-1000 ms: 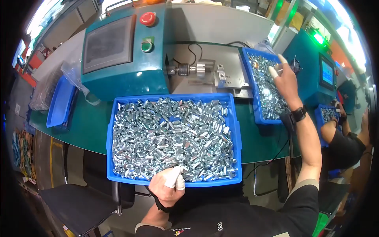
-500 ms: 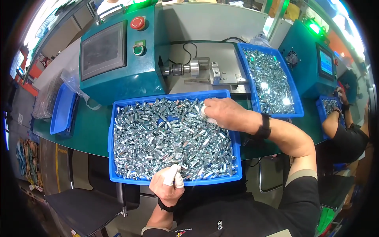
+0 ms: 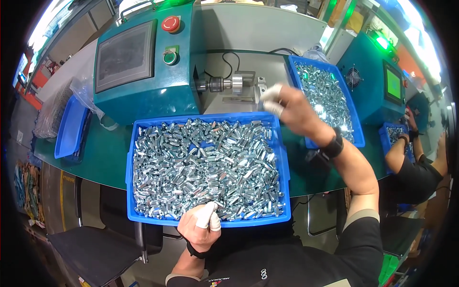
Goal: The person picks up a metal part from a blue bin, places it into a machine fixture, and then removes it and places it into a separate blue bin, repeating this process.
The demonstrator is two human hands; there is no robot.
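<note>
Small hexagonal metal pieces fill a blue tray in front of me. At its near edge is my left hand, white covers on its fingertips, thumb and fingers pressed together; whatever they hold is hidden. My right hand is raised beyond the tray's far right corner, its covered fingertips close to the metal fixture block. Motion smears these fingers, so their grip is unclear. Left of the block, a round metal chuck sticks out of the teal machine.
A second blue tray of metal pieces lies at the right. An empty blue tray leans at the left beside clear plastic wrap. Farther right, another person's arm reaches to a small tray near a second teal machine.
My right hand has lifted off the pieces at the tray's far right and moved up and right toward the fixture. My left hand stays at the near edge. The second machine's screen turned from blue to green.
</note>
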